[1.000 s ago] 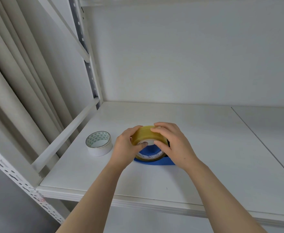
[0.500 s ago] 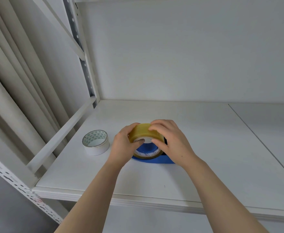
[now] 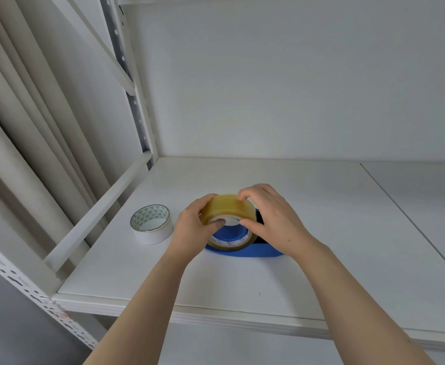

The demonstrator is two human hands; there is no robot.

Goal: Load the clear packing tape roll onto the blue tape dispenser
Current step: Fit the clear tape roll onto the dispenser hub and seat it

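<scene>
The clear, yellowish packing tape roll (image 3: 226,209) stands on edge over the blue tape dispenser (image 3: 242,250), which lies on the white shelf (image 3: 321,233). The dispenser's blue hub shows through the roll's core. My left hand (image 3: 192,230) grips the roll's left side, thumb inside the core. On the roll's right side my right hand (image 3: 271,217) holds it, fingertips on its top and thumb at the core's rim. Most of the dispenser is hidden behind the roll and my right hand.
A white tape roll (image 3: 151,223) with a triangle-patterned core lies flat on the shelf, left of my left hand. A diagonal rail (image 3: 95,214) and a perforated upright (image 3: 134,101) frame the shelf's left side. Curtains hang farther left.
Both hands have stayed on the roll over the dispenser. The roll's top has tipped slightly toward me, showing more of its outer band.
</scene>
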